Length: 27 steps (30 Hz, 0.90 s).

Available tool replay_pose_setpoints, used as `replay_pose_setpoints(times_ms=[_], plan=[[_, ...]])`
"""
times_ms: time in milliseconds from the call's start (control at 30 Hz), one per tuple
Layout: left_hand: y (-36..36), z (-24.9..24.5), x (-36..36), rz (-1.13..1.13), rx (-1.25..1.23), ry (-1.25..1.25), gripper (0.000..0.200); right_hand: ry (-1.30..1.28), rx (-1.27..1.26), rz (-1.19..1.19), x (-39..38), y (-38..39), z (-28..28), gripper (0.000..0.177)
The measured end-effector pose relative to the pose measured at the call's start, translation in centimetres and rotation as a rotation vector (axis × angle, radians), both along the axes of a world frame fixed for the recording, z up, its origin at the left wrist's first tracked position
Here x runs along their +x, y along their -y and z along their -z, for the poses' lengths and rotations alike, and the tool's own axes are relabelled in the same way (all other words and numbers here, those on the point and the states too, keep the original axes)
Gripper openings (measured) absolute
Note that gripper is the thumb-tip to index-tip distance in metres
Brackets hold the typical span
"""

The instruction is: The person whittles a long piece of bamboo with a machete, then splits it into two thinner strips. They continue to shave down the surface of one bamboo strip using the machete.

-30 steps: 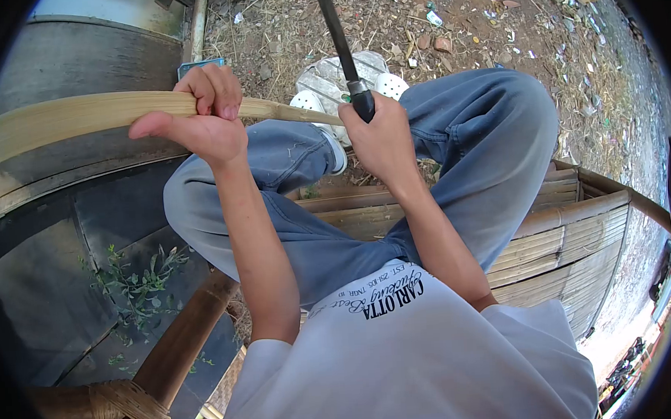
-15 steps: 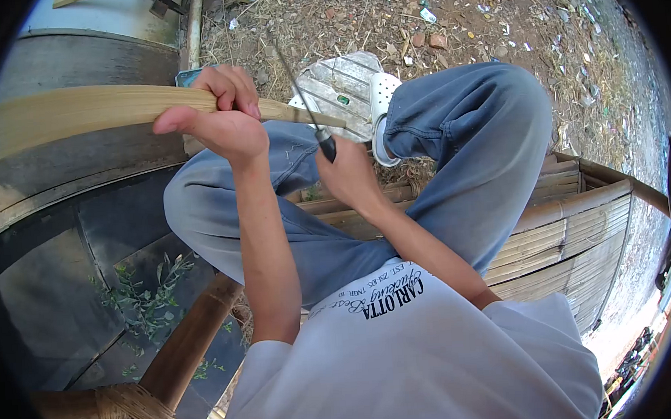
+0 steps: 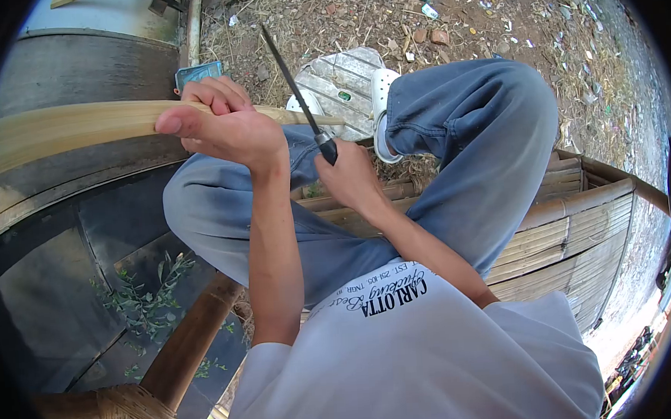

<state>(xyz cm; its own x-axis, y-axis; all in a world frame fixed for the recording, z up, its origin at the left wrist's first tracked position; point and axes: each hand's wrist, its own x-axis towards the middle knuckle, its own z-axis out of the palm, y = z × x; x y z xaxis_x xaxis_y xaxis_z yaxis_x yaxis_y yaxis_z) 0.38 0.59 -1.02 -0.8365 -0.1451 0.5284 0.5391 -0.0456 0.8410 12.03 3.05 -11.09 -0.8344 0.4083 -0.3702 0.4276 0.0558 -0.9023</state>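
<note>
A long pale bamboo strip [image 3: 65,125] comes in from the left and narrows to a tip over my knees. My left hand [image 3: 232,127] is closed around it, fingers curled at the far side and thumb stretched along the near side. In my right hand [image 3: 349,175], between my knees, is the black handle of a knife [image 3: 291,81]. Its long dark blade points up and away, crossing the strip close to the tip, to the right of my left hand.
I sit on a bamboo bench [image 3: 571,212], feet in white clogs by a slatted plastic stool [image 3: 340,80]. A blue box-like object [image 3: 201,72] lies beyond my left hand. Littered ground [image 3: 477,20] spreads ahead. Dark panels and a leafy plant [image 3: 143,299] are at the left.
The knife has turned so more of its blade's flat shows. My left hand has shifted slightly right and down, and the left part of the bamboo strip sits lower.
</note>
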Motion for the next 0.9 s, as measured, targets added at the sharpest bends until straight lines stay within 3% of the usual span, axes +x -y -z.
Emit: replay_pose_setpoints(times_ms=[33, 167, 300, 367, 567, 667, 800, 900], plan=[[-0.1, 0.1, 0.2, 0.000, -0.010, -0.002, 0.067, -0.085, -0.028, 0.002, 0.0, 0.1, -1.3, 0.022], [0.8, 0.1, -0.6, -0.028, 0.044, 0.028, 0.066, 0.030, -0.055, 0.044, 0.0, 0.7, 2.7, 0.022], [1.1, -0.1, -1.3, -0.033, 0.011, 0.038, 0.066, -0.099, 0.024, 0.026, 0.4, 1.4, 0.4, 0.024], [1.6, 0.3, -0.9, -0.061, -0.005, 0.050, 0.067, -0.017, 0.018, 0.015, 0.6, 1.7, 4.0, 0.024], [0.7, 0.0, -1.2, -0.081, 0.017, 0.053, 0.067, -0.032, 0.088, 0.002, -0.4, 1.0, 1.8, 0.023], [0.3, -0.2, -0.7, -0.012, 0.019, 0.017, 0.067, 0.257, 0.084, -0.157, 0.0, -0.6, 5.8, 0.024], [-0.2, 0.2, -0.2, -0.023, 0.006, 0.012, 0.067, 0.103, 0.105, -0.083, -0.6, 0.1, -0.1, 0.028], [-0.4, -0.4, 0.2, -0.015, -0.011, 0.005, 0.067, 0.241, 0.091, -0.098, 0.2, 0.4, 6.9, 0.026]])
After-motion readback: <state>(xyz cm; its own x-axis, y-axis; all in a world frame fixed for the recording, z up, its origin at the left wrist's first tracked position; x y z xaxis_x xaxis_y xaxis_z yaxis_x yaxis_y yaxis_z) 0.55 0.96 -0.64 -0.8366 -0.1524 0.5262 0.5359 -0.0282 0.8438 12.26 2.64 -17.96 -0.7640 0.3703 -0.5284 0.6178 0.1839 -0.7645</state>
